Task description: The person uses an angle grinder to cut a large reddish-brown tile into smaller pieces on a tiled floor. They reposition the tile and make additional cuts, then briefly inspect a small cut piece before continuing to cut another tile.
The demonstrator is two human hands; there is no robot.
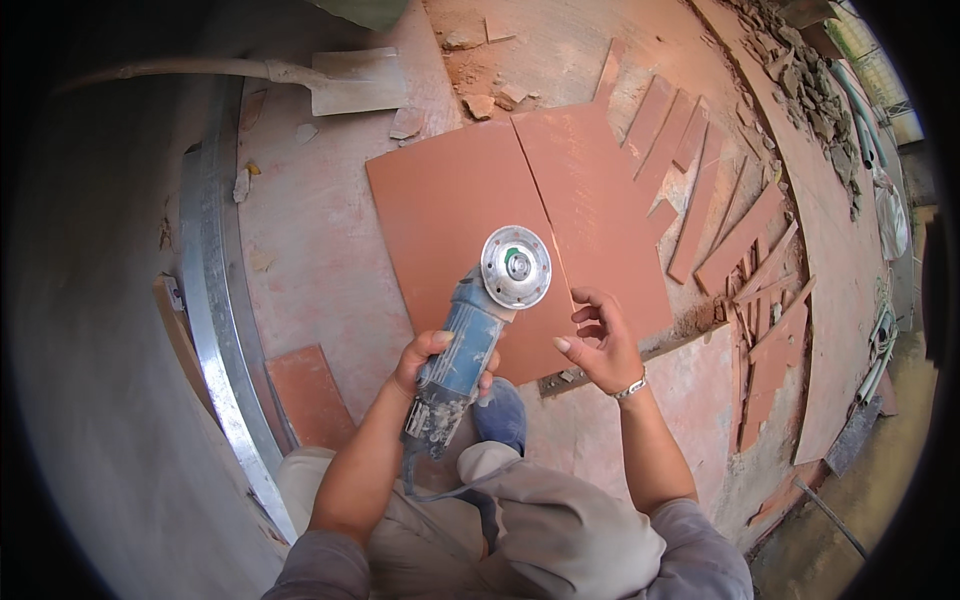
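My left hand (430,365) is wrapped round the blue body of an angle grinder (465,345), whose round metal disc (515,268) faces up. Dust coats the grinder's rear end, and its cord trails down across my trousers. Under it lies a large reddish-brown tile (450,190), with a dark straight line parting it from a second tile piece (600,200) on its right. My right hand (603,345) hovers at the lower part of that line, its fingers curled apart and nothing visible in them. Whether its fingertips touch the tile I cannot tell.
Narrow tile strips (700,200) and broken offcuts lie at the right. A shovel (355,82) rests at the upper left, beside a long metal bar (215,300). Another tile piece (310,395) is near my left forearm. Rubble (815,95) lines the far right.
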